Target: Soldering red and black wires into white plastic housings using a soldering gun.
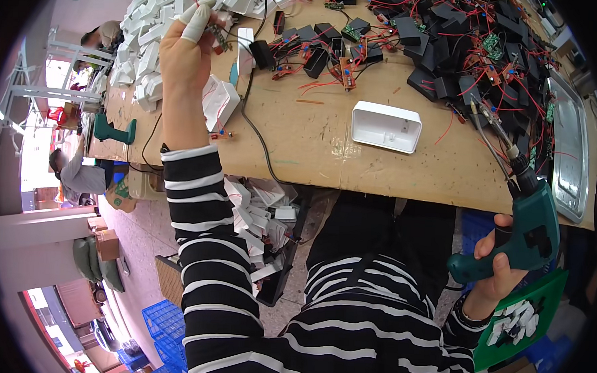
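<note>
My left hand (189, 55), with white covers on its fingertips, is raised over the far left of the table. Its fingers are closed in a pinch on a small circuit board (219, 42) with thin wires. Near that board lies a small black box (261, 53). At the right, my right hand (502, 262) grips a dark green soldering gun (535, 220) by its handle. The gun's metal tip and thin tube point up and away, toward the black parts. Between the hands, a white plastic case (386, 127) lies with its hollow side showing.
White cases (144, 53) are heaped at the far left, black boxes with red-wired boards (451, 46) at the far right. A metal tray (570, 145) lies along the right edge. Another green tool (114, 130) rests at left. A green bin (553, 297) stands below right.
</note>
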{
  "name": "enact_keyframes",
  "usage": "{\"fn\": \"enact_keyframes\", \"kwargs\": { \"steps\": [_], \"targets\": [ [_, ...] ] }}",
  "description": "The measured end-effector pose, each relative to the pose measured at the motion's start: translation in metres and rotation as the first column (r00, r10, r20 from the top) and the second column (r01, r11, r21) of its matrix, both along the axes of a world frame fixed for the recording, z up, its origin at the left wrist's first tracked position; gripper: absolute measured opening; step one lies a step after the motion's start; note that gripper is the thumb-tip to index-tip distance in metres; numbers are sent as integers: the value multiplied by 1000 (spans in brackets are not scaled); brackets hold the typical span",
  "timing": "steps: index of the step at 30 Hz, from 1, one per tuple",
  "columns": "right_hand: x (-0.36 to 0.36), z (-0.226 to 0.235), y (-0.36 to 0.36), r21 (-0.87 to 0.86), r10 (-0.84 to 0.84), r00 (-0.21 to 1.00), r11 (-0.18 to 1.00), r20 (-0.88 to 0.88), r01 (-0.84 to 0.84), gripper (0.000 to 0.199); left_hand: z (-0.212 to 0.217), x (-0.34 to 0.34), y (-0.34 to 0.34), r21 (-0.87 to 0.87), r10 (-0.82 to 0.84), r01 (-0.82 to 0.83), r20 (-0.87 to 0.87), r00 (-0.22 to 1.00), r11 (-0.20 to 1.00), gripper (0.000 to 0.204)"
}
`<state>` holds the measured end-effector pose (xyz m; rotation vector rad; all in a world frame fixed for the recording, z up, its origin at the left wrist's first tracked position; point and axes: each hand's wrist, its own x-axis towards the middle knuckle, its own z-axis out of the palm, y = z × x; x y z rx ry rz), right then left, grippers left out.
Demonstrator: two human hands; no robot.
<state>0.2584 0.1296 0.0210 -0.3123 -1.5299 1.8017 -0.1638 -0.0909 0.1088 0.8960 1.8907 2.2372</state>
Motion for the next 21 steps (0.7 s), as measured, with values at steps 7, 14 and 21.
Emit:
{"fn": "enact_keyframes", "kwargs": {
  "steps": [7, 14, 21],
  "targets": [
    [-10, 1, -6, -151, 152, 982, 974, -115, -168, 59, 3, 49, -8, -101, 21, -48, -252, 968, 994, 26],
    [-57, -15, -22, -421, 235, 945, 851, -229, -314, 65, -83, 151, 27, -548, -362, 141, -319, 876, 824, 17],
    [-81, -16, -36, -426, 254, 957, 857, -137, -289, 64, -91, 182, 42, -516, -389, 244, -194, 901, 821, 19]
  ]
}}
